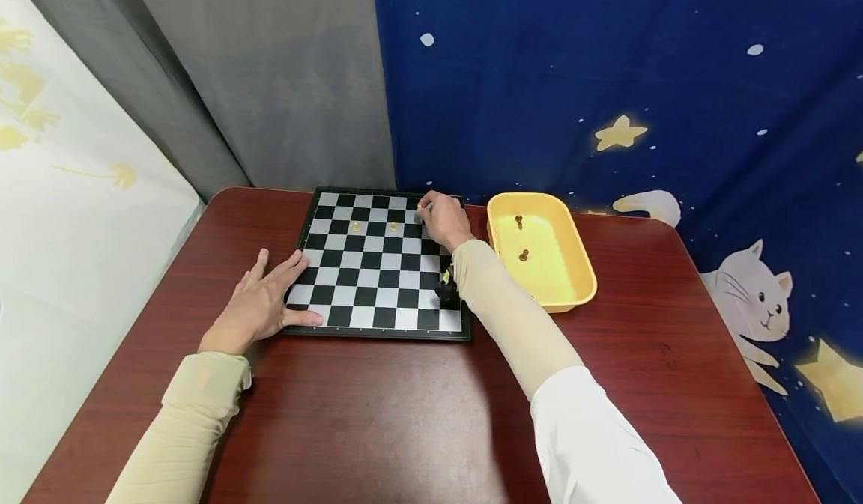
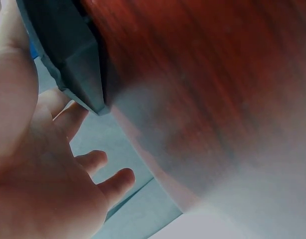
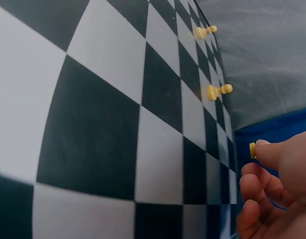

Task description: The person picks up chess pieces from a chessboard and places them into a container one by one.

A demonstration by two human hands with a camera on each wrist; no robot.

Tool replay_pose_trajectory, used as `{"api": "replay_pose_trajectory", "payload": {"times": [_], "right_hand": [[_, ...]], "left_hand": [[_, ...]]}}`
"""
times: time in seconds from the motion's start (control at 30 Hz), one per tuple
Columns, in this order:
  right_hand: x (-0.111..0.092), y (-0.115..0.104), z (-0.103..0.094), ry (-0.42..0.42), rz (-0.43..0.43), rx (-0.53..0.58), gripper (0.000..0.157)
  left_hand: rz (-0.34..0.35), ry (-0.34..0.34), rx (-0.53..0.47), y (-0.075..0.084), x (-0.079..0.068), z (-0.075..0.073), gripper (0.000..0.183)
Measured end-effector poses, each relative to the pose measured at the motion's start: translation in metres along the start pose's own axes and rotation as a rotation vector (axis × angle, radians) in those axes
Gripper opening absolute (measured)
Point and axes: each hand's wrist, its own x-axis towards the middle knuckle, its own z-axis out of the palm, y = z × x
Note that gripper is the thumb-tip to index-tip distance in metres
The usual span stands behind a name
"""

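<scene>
A black-and-white chessboard (image 1: 374, 279) lies on the table. My left hand (image 1: 259, 298) has its fingers spread at the board's left edge, the thumb on the near left corner; the left wrist view shows its fingers beside the board's dark side (image 2: 76, 64). Over the far right corner, my right hand (image 1: 445, 221) pinches a small yellow chess pawn (image 3: 252, 150), mostly covered by the thumb and fingers. Two yellow pawns, a left one (image 1: 356, 227) and a right one (image 1: 394, 226), stand apart on the far part of the board.
Right of the board stands a yellow plastic bin (image 1: 556, 264) holding two small dark gold pieces (image 1: 524, 255). A black device (image 1: 446, 290) sits by my right wrist, above the board's right side. Grey and blue curtains (image 1: 512, 99) hang behind the table.
</scene>
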Motion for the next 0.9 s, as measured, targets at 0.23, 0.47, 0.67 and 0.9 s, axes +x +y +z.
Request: {"api": "replay_pose_trajectory", "payload": {"times": [0.23,0.47,0.67,0.9], "right_hand": [[-0.008,-0.004,-0.018,-0.016,-0.056,-0.025,0.013],[-0.019,-0.007,-0.037,-0.038,-0.088,-0.017,0.017],[-0.025,-0.003,-0.048,-0.018,-0.137,-0.023,0.018],[-0.035,0.002,-0.061,0.002,-0.163,-0.017,0.02]], "left_hand": [[0.005,0.007,0.013,0.001,0.0,0.0,0.121],[-0.004,-0.007,-0.004,0.0,-0.001,0.0,0.122],[-0.008,-0.013,-0.009,0.0,-0.001,-0.001,0.123],[0.001,0.017,0.005,0.0,-0.003,0.0,0.121]]}}
